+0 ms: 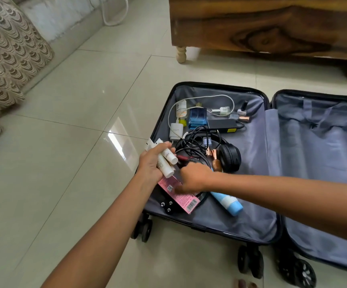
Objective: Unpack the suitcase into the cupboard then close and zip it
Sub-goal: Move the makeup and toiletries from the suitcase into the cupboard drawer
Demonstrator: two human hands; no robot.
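A black suitcase (270,96) lies open on the floor, grey lining showing in both halves. My left hand (151,163) holds several white tubes (167,161) over its left edge. My right hand (193,177) reaches into the left half with fingers curled down on a pink box (184,197); whether it grips the box is unclear. Loose in that half lie black headphones (229,157), tangled black cables (193,146), a blue perfume bottle (198,118), a light blue tube (228,203), a black power adapter (222,126), a white charger (176,132) and small nail polish bottles (242,114).
A wooden piece of furniture (272,26) on turned legs stands just behind the suitcase. A patterned fabric cover (6,59) hangs at the left over a sofa or bed. The floor (64,152) is glossy pale tile. The suitcase's right half (322,154) holds only lining and straps.
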